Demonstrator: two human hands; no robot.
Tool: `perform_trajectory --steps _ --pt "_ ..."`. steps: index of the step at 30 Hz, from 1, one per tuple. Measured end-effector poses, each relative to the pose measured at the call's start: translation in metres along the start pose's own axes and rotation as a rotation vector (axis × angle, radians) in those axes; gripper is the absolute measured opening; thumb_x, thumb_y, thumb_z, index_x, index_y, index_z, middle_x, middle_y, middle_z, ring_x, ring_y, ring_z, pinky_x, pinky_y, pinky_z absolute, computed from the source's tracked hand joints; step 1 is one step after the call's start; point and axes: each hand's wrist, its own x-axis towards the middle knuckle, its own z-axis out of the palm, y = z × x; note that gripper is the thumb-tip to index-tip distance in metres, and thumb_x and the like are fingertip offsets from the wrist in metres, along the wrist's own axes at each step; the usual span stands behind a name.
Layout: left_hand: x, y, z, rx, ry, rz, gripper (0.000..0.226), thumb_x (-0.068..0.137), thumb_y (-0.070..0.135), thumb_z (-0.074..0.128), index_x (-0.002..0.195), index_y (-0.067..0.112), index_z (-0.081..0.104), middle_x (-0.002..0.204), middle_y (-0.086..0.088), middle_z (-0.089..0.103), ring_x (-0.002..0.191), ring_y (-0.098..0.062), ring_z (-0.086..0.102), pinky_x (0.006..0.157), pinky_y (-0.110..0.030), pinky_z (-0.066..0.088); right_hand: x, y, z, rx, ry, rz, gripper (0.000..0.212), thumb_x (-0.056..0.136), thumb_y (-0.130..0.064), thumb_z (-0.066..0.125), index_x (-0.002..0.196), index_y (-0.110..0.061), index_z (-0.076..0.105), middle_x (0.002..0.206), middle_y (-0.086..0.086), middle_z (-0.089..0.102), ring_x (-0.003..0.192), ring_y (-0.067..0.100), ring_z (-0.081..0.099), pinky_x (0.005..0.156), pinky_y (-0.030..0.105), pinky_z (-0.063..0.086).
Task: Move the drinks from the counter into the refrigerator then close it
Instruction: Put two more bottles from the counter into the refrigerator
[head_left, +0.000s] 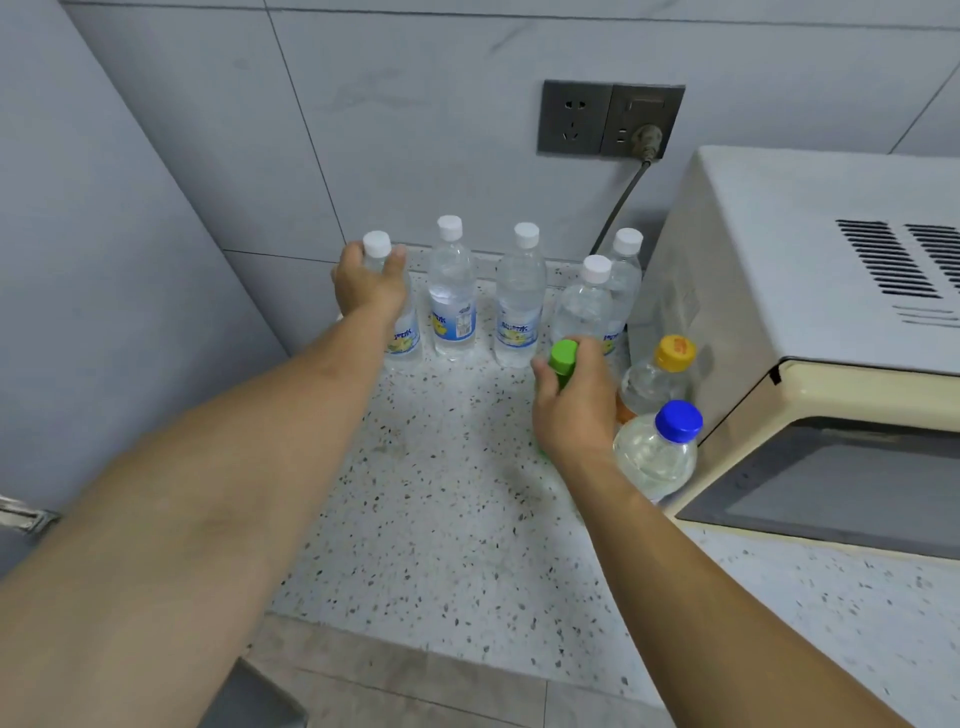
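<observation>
Several clear bottles with white caps stand in a row at the back of the speckled counter (441, 519). My left hand (370, 288) grips the leftmost white-capped bottle (405, 338) around its neck. My right hand (574, 410) grips a green bottle with a green cap (563, 357) just below the cap; its body is mostly hidden by the hand. A yellow-capped bottle (657, 376) and a blue-capped bottle (660, 452) stand to the right of it. Two more white-capped bottles (452, 296) (519, 301) stand between my hands.
A cream microwave (810, 322) fills the right side, close to the coloured bottles. Its cord runs up to a wall socket (610, 119). A grey panel (104, 260) rises at the left. The counter's front edge lies below my arms.
</observation>
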Motion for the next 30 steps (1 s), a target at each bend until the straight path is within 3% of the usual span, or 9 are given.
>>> perform_trajectory --steps 3,7,9,13,17,20,23,27,30 --pt "-0.035 -0.009 -0.005 -0.071 0.083 0.09 0.028 0.087 0.033 0.071 0.105 0.013 0.064 0.108 -0.001 0.067 0.105 -0.026 0.063 0.081 -0.031 0.048 -0.012 0.0 -0.002 0.018 -0.031 -0.012 0.02 0.096 -0.026 0.06 0.103 -0.011 0.048 0.096 0.001 0.049 0.094 0.024 0.046 0.077 0.03 0.031" --pt "-0.098 -0.022 -0.025 -0.106 0.114 0.073 0.034 0.086 0.033 0.072 0.114 0.014 0.065 0.115 0.0 0.067 0.109 -0.02 0.06 0.095 -0.037 0.05 -0.038 -0.004 -0.014 0.072 -0.082 -0.067 0.022 0.096 -0.02 0.061 0.109 -0.005 0.052 0.101 0.006 0.051 0.095 0.023 0.044 0.078 0.027 0.03" --pt "-0.126 -0.027 -0.042 -0.13 0.117 0.094 0.033 0.085 0.036 0.072 0.112 0.017 0.067 0.11 0.004 0.067 0.105 -0.016 0.061 0.091 -0.033 0.051 -0.056 -0.007 -0.025 0.119 -0.093 -0.108 0.022 0.095 -0.02 0.061 0.108 -0.004 0.052 0.099 0.005 0.052 0.093 0.024 0.046 0.079 0.03 0.034" --pt "-0.186 -0.04 -0.076 -0.134 0.033 0.19 0.027 0.083 0.044 0.067 0.104 0.027 0.067 0.093 0.023 0.065 0.091 0.006 0.06 0.075 -0.011 0.043 -0.089 -0.008 -0.044 0.178 -0.135 -0.168 0.025 0.094 -0.029 0.056 0.106 -0.008 0.052 0.097 0.004 0.054 0.092 0.025 0.051 0.08 0.036 0.043" --pt "-0.227 -0.059 -0.099 -0.112 -0.11 0.32 0.027 0.089 0.046 0.062 0.112 0.033 0.061 0.101 0.04 0.06 0.099 0.017 0.055 0.076 0.001 0.038 -0.114 0.002 -0.051 0.175 -0.216 -0.162 0.021 0.096 -0.025 0.059 0.105 -0.008 0.052 0.098 0.007 0.055 0.094 0.028 0.051 0.084 0.043 0.045" --pt "-0.229 -0.073 -0.11 -0.082 -0.208 0.327 0.037 0.086 0.058 0.059 0.118 0.041 0.05 0.113 0.032 0.059 0.108 0.007 0.055 0.086 -0.008 0.043 -0.125 0.011 -0.051 0.173 -0.211 -0.183 0.025 0.092 -0.023 0.066 0.109 -0.01 0.054 0.102 0.002 0.056 0.096 0.022 0.051 0.087 0.036 0.045" --pt "-0.222 -0.094 -0.114 -0.053 -0.344 0.223 0.065 0.078 0.052 0.072 0.133 0.046 0.038 0.132 0.014 0.052 0.115 -0.006 0.055 0.086 -0.024 0.05 -0.132 0.028 -0.046 0.183 -0.235 -0.159 0.056 0.081 -0.033 0.079 0.125 -0.016 0.049 0.117 -0.004 0.055 0.108 0.013 0.052 0.093 0.022 0.043" --pt "-0.215 -0.117 -0.108 0.0 -0.427 0.078 0.071 0.071 0.046 0.08 0.126 0.051 0.035 0.118 0.025 0.052 0.106 0.0 0.055 0.074 -0.018 0.046 -0.143 0.053 -0.032 0.209 -0.278 0.03 0.078 0.07 -0.032 0.089 0.129 -0.032 0.037 0.118 -0.028 0.051 0.108 -0.013 0.051 0.088 0.005 0.039" --pt "-0.217 -0.127 -0.106 -0.027 -0.434 0.016 0.068 0.071 0.049 0.081 0.121 0.056 0.035 0.112 0.032 0.052 0.102 0.008 0.054 0.073 -0.018 0.044 -0.15 0.066 -0.022 0.212 -0.256 0.15 0.079 0.068 -0.03 0.09 0.12 -0.048 0.033 0.104 -0.041 0.054 0.097 -0.028 0.049 0.079 0.006 0.039"
